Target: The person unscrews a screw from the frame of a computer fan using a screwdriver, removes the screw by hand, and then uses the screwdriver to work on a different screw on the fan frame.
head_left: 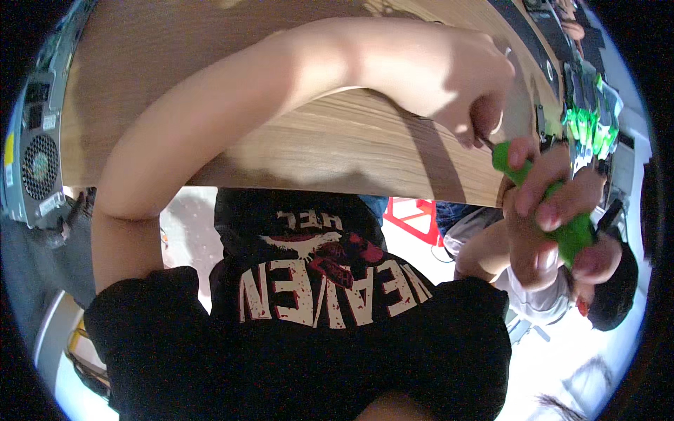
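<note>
My right hand (540, 203) is wrapped round the thick green handle of a screwdriver (578, 237), over the right end of the table. The tool's short dark shaft points up and left toward my left hand (472, 78). That hand is curled closed, its bent arm reaching across the table from the left. Whatever its fingers grip is hidden behind them. A small pale tip shows by its knuckles. Where the shaft ends, against the left fingers or on a part between them, I cannot make out.
The wooden table (309, 151) spans the upper view. A metal computer case (40, 165) with a fan grille stands at its left edge. Green-lit parts (591, 130) lie at the far right. Another person (537, 298) is close by on the right, near a red stool (411, 219).
</note>
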`<state>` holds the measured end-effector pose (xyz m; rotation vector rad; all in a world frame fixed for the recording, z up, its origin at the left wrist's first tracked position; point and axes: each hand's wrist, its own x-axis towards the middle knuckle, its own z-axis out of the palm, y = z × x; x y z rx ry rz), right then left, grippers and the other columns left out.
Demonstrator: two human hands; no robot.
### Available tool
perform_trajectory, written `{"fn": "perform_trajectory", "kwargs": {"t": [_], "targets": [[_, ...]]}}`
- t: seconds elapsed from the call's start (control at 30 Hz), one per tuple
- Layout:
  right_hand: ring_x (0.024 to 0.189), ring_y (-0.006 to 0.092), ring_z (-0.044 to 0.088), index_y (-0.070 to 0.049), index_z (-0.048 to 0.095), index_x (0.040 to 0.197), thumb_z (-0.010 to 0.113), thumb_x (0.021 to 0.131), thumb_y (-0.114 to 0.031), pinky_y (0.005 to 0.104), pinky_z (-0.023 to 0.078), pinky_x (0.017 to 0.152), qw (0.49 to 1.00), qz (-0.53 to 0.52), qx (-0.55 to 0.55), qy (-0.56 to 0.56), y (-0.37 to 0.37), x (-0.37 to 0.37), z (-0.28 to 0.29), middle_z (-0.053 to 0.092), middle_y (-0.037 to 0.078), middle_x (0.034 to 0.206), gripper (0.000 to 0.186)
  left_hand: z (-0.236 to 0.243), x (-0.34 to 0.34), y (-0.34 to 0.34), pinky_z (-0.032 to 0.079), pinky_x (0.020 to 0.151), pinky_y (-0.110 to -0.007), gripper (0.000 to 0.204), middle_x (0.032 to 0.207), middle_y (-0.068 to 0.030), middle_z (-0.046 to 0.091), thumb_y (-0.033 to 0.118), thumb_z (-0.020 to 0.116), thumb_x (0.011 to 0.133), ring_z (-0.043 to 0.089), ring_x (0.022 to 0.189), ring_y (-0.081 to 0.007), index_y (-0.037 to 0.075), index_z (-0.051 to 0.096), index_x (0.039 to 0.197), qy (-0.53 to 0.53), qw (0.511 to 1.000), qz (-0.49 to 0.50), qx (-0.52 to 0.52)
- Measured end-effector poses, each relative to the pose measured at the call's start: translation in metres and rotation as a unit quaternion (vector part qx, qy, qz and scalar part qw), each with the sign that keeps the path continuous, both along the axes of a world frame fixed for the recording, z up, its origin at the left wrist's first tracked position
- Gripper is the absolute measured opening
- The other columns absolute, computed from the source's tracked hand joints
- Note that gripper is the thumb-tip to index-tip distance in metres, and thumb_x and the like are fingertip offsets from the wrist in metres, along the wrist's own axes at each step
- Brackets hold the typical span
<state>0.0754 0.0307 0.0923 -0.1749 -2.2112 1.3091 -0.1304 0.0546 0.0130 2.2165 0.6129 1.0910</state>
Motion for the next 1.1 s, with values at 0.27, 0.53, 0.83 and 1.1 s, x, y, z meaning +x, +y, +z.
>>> {"fn": "perform_trajectory", "kwargs": {"t": [0.27, 0.53, 0.83, 1.1], "targets": [[0.081, 0.0195, 0.04, -0.036, 0.063, 0.114, 0.052, 0.091, -0.062, 0.0396, 0.03, 0.072, 0.995, 0.046, -0.037, 0.075, 0.007, 0.002, -0.004, 0.046, 0.0, 0.093, 0.036, -0.007, 0.01, 0.008, 0.051, 0.063, -0.036, 0.02, 0.073, -0.0125, 0.071, 0.018, 0.077, 0.074, 0.067, 0.066, -0.0241, 0.004, 0.076, 0.087, -0.019, 1.0, 0.01, -0.007], [0.07, 0.0154, 0.038, -0.03, 0.067, 0.104, 0.051, 0.092, -0.054, 0.031, 0.029, 0.064, 0.984, -0.013, -0.112, 0.138, 0.042, 0.0, 0.002, 0.045, 0.002, 0.084, 0.031, -0.016, -0.001, 0.01, 0.052, 0.066, -0.036, 0.015, 0.076, -0.0139, 0.07, 0.006, 0.074, 0.074, 0.068, 0.073, -0.0283, -0.001, 0.071, 0.087, -0.094, 0.995, 0.023, -0.021], [0.097, 0.0349, 0.052, -0.008, 0.061, 0.111, 0.045, 0.088, -0.034, 0.058, 0.037, 0.096, 0.96, -0.185, -0.107, 0.182, 0.049, -0.02, 0.007, 0.053, 0.017, 0.102, 0.039, -0.023, 0.005, 0.02, 0.052, 0.067, -0.037, 0.016, 0.08, -0.0164, 0.07, 0.004, 0.074, 0.073, 0.069, 0.076, -0.0296, -0.001, 0.071, 0.087, -0.109, 0.993, 0.031, 0.037], [0.094, 0.0318, 0.061, 0.004, 0.056, 0.114, 0.051, 0.095, -0.044, 0.0433, 0.052, 0.083, 0.833, -0.448, 0.324, 0.013, 0.051, 0.021, 0.033, 0.062, 0.018, 0.106, 0.052, -0.024, 0.016, 0.03, 0.052, 0.069, -0.036, 0.02, 0.085, -0.0156, 0.071, 0.009, 0.073, 0.075, 0.068, 0.079, -0.027, 0.001, 0.072, 0.093, -0.085, 0.99, 0.032, 0.105]]}}
